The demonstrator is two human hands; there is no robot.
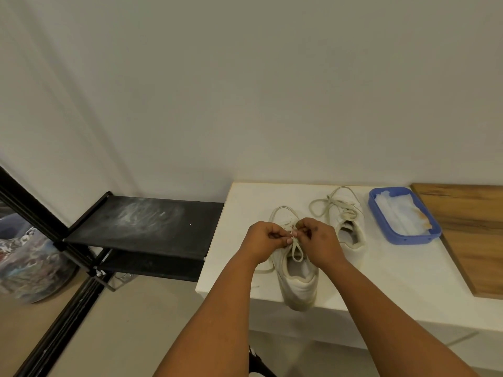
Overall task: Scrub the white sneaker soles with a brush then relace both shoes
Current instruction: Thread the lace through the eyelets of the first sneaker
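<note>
Together, our left hand (261, 240) and right hand (317, 240) pinched the lace (296, 251) over the near sneaker (298, 278) (fingers curled tight); the second sneaker (347, 224) sat at two o'clock.

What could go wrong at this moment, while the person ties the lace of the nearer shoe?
1. The nearer sneaker has its heel over the edge of the white table; a pull from the left hand or right hand on the lace may tip it off.
2. A loose lace end trails leftward toward the table edge and may snag on an arm.
3. The far sneaker sits close to the right hand, so a wide movement may knock it.
</note>
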